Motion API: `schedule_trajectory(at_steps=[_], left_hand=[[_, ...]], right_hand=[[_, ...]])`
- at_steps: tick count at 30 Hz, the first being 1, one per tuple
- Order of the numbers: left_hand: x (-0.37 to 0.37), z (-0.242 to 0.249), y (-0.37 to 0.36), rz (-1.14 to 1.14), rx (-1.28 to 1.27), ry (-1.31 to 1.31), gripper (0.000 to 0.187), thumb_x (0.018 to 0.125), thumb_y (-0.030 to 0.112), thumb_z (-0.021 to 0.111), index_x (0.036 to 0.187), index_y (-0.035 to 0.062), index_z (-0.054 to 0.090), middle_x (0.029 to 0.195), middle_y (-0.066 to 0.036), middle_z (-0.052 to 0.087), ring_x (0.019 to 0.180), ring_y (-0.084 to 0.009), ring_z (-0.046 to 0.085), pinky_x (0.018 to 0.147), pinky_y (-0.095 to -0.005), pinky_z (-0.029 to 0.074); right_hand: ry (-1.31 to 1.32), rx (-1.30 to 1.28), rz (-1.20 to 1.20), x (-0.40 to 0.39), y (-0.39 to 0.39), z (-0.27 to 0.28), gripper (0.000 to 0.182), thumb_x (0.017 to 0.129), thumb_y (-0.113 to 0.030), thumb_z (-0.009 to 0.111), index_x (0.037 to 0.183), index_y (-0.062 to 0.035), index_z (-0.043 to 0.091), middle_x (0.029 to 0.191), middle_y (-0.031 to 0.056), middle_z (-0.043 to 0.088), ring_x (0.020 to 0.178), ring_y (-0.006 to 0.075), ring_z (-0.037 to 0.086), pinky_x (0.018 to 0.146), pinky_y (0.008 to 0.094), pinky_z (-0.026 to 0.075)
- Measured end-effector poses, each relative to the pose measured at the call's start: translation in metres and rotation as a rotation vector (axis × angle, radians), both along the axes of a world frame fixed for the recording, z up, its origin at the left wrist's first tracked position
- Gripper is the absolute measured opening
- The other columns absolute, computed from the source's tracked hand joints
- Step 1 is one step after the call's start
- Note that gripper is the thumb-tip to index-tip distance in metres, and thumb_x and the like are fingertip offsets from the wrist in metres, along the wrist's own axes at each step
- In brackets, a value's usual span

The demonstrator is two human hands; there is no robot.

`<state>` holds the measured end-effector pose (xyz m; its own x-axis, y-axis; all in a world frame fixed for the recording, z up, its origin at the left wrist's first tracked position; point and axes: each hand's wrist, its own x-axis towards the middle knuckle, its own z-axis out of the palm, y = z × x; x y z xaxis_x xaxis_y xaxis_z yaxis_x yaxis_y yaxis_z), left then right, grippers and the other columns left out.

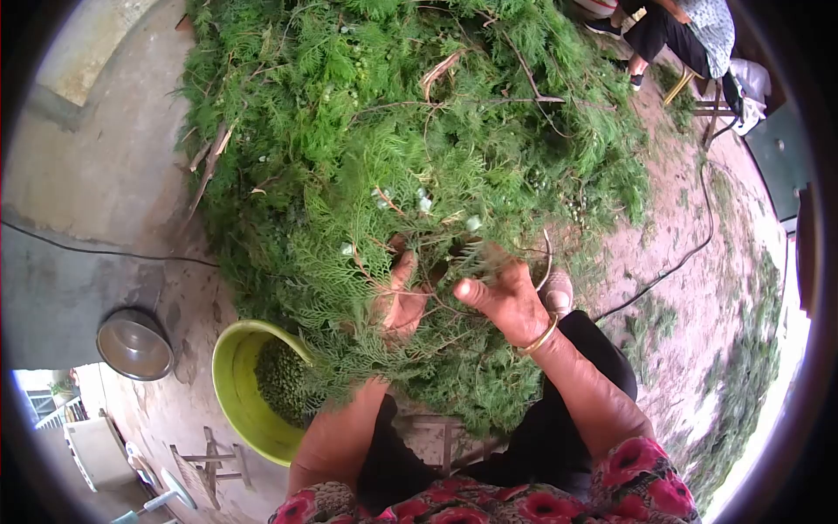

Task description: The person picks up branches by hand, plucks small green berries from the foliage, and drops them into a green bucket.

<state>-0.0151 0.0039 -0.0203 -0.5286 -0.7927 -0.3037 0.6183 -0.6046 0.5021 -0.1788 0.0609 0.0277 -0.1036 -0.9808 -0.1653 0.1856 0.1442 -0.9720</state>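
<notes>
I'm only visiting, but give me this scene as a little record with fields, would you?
Left hand: among green branches, partly hidden
Right hand: at the same branches, gold-coloured bracelet on wrist
Bucket: yellow-green, holding small green pieces
Metal bowl: on the ground beyond the bucket
Another person: seated, far right

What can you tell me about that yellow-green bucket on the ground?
The bucket is round, open-topped and smooth, apparently plastic, with a plain rim. It seems to stand upright, by the person's left forearm. Small round green pieces, like seed cones, lie inside; how deep they go is unclear. Feathery foliage overhangs its right rim, perhaps touching it. A metal bowl sits apart, to its left.
</notes>
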Motion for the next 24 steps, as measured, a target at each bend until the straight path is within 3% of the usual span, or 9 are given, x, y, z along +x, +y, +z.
schedule_trajectory(at_steps=[3,5,7,9,12,16,19,20,24], left_hand=[[-0.021,-0.003,0.013,0.016,0.023,0.015,0.048,0.085,0.017,0.062,0.127,0.0057,0.042,0.125,-0.011,0.051,0.115,-0.0255,0.048,0.099,-0.0432,0.040],[-0.026,-0.040,0.027,0.214,-0.226,-0.176,0.052,0.082,0.017,0.066,0.127,0.0064,0.042,0.123,-0.009,0.052,0.111,-0.0233,0.050,0.095,-0.0392,0.041],[-0.019,-0.007,0.028,0.138,-0.256,-0.328,0.052,0.080,0.018,0.070,0.124,0.0066,0.046,0.118,-0.009,0.053,0.105,-0.0225,0.052,0.089,-0.0379,0.044],[-0.019,0.043,0.026,-0.171,-0.229,-0.551,0.048,0.088,0.022,0.058,0.129,0.0045,0.041,0.115,-0.012,0.055,0.104,-0.0232,0.054,0.082,-0.0322,0.049],[-0.001,0.032,0.023,-0.106,-0.083,-0.345,0.045,0.089,0.022,0.057,0.128,0.0040,0.042,0.113,-0.012,0.056,0.101,-0.0233,0.055,0.081,-0.0323,0.049],[0.027,0.000,0.018,0.033,0.187,0.080,0.040,0.090,0.022,0.054,0.125,0.0031,0.045,0.108,-0.012,0.058,0.095,-0.0235,0.058,0.079,-0.0325,0.051],[0.041,-0.013,0.006,-0.152,0.022,-0.014,0.035,0.091,0.023,0.050,0.120,0.0035,0.050,0.108,-0.013,0.059,0.099,-0.0260,0.058,0.082,-0.0363,0.051],[0.045,-0.012,0.006,-0.170,0.154,0.115,0.032,0.089,0.022,0.052,0.116,0.0050,0.052,0.110,-0.014,0.058,0.100,-0.0263,0.057,0.085,-0.0369,0.050],[0.036,0.012,0.006,0.000,-0.085,-0.130,0.030,0.089,0.019,0.052,0.116,0.0053,0.052,0.113,-0.012,0.058,0.100,-0.0242,0.057,0.085,-0.0400,0.050]], right_hand=[[-0.133,0.008,0.031,0.004,0.001,-0.012,0.062,0.074,-0.025,0.077,0.120,0.0062,0.048,0.106,0.0116,0.062,0.097,0.0157,0.055,0.085,0.0301,0.045],[-0.060,0.226,0.072,0.003,0.004,-0.007,0.060,0.075,-0.018,0.076,0.120,0.0075,0.046,0.109,0.0080,0.057,0.101,0.0152,0.052,0.087,0.0297,0.044],[-0.419,0.111,0.161,0.002,0.002,-0.015,0.054,0.072,-0.014,0.077,0.115,0.0041,0.051,0.098,0.0044,0.060,0.092,0.0123,0.054,0.083,0.0289,0.045],[-0.230,0.025,0.175,-0.002,0.000,-0.001,0.048,0.077,-0.009,0.072,0.118,0.0031,0.050,0.087,0.0021,0.062,0.078,0.0095,0.058,0.071,0.0264,0.049],[-0.210,0.206,0.230,-0.002,0.002,0.003,0.032,0.075,-0.015,0.074,0.095,0.0053,0.060,0.072,0.0053,0.060,0.049,0.0096,0.051,0.045,0.0208,0.042],[-0.271,0.261,0.125,-0.013,0.000,0.006,0.027,0.075,-0.014,0.075,0.081,0.0033,0.055,0.069,0.0097,0.063,0.048,0.0068,0.050,0.042,0.0207,0.039],[-0.240,0.143,0.095,-0.021,-0.002,0.012,0.028,0.073,-0.014,0.076,0.075,0.0017,0.053,0.066,0.0111,0.063,0.046,0.0080,0.049,0.042,0.0214,0.038],[-0.281,0.077,0.099,-0.023,-0.003,0.012,0.030,0.071,-0.013,0.078,0.075,0.0015,0.052,0.062,0.0085,0.060,0.046,0.0085,0.048,0.042,0.0216,0.037],[-0.107,0.156,0.089,-0.032,-0.002,0.015,0.032,0.068,-0.010,0.080,0.074,0.0002,0.051,0.056,0.0022,0.053,0.045,0.0080,0.048,0.041,0.0217,0.036]])
